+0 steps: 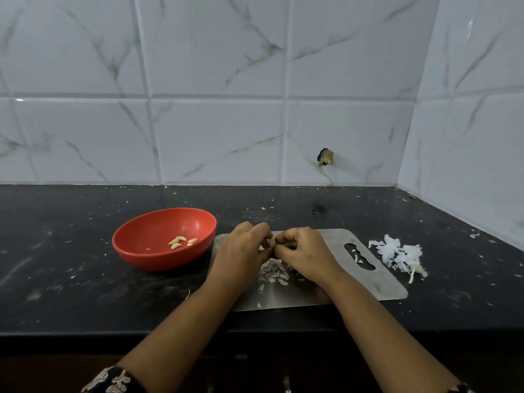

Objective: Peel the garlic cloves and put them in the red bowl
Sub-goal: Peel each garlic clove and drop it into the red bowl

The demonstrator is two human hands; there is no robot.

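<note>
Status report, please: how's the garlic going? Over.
Left hand and right hand pinch one garlic clove above steel board. Few peeled cloves in red bowl. Nothing blocks the bowl.

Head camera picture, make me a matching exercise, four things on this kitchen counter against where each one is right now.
Things: 1 peeled cloves; 2 garlic clove; 3 heap of white skins; 4 steel board.
Places: A between left hand and right hand; B on the counter, right of the steel board; C in the red bowl; D under both hands.
Pairs: 1-C, 2-A, 3-B, 4-D.
</note>
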